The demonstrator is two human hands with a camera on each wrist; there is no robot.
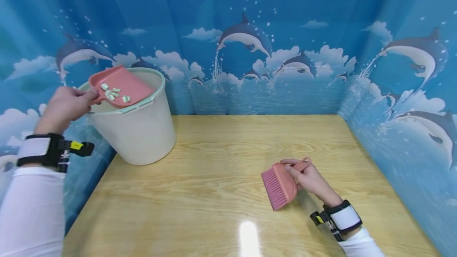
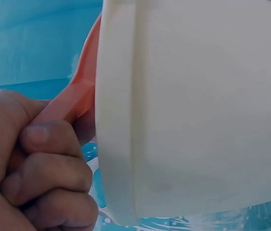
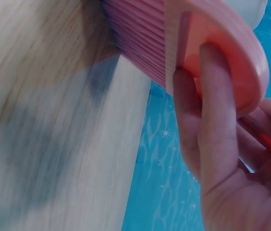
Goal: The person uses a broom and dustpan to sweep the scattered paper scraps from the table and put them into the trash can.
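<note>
My left hand [image 1: 66,104] grips the handle of a pink dustpan [image 1: 119,85] and holds it over the rim of a cream bucket [image 1: 137,130] at the table's back left. Several small pale green and white bits [image 1: 114,93] lie in the pan. In the left wrist view my curled fingers [image 2: 44,168] clasp the pan's handle [image 2: 73,98] beside the bucket wall [image 2: 198,110]. My right hand [image 1: 308,177] holds a pink hand brush [image 1: 280,183] low over the table at the front right, bristles pointing down-left. The right wrist view shows my fingers [image 3: 212,120] along the brush back [image 3: 222,53].
The light wooden table [image 1: 214,193] is fenced on three sides by blue dolphin-print walls [image 1: 250,50]. The bucket stands near the left edge. A bright glare spot [image 1: 248,237] lies on the front of the table.
</note>
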